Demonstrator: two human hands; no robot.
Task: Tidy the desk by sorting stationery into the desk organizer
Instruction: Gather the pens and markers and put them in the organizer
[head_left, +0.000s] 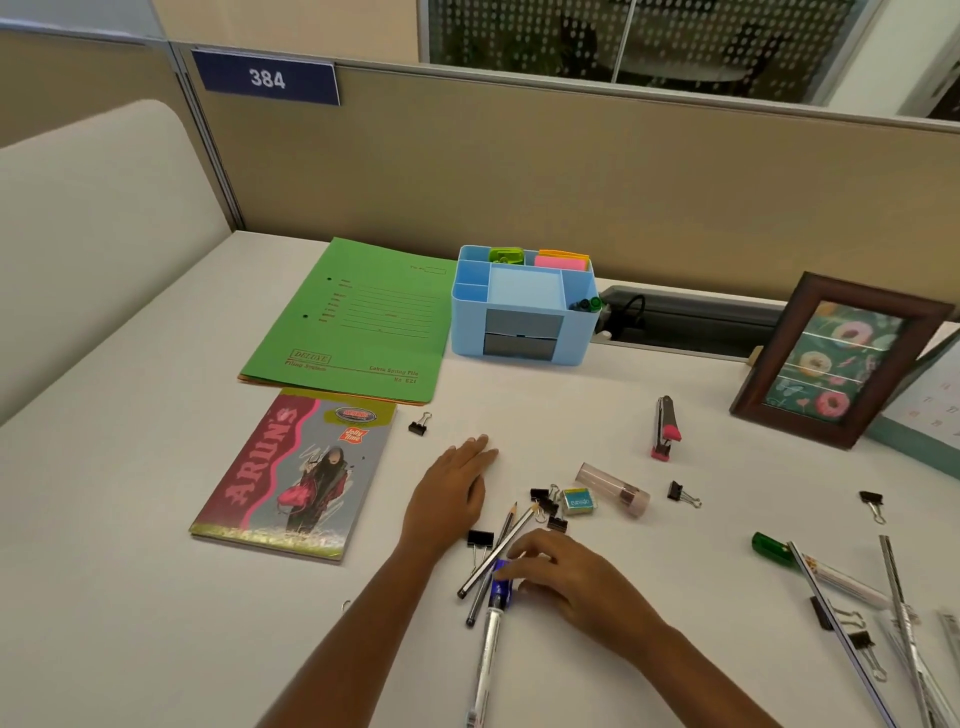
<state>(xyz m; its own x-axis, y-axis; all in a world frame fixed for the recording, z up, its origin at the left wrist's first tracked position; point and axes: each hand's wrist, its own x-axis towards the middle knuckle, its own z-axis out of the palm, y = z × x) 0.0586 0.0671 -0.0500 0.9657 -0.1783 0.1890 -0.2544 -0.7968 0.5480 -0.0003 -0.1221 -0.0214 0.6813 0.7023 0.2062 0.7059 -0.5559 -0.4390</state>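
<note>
The blue desk organizer (467, 332) stands at the back of the desk with sticky notes (560, 260) and a green item in its rear slots. My left hand (454, 488) lies flat on the desk. My right hand (569, 577) pinches the blue cap of a pen (500, 577) that lies beside two pencils (496, 553). Binder clips (545, 503), an eraser (579, 502), a clear tube (613, 487) and a pink stapler (665, 426) lie scattered ahead of my hands.
A green file folder (358, 322) and a notebook (291, 478) lie at the left. A framed picture (831, 358) and a calendar (930, 410) stand at the right. A green marker (771, 545), a ruler (841, 634) and more clips sit near the right edge.
</note>
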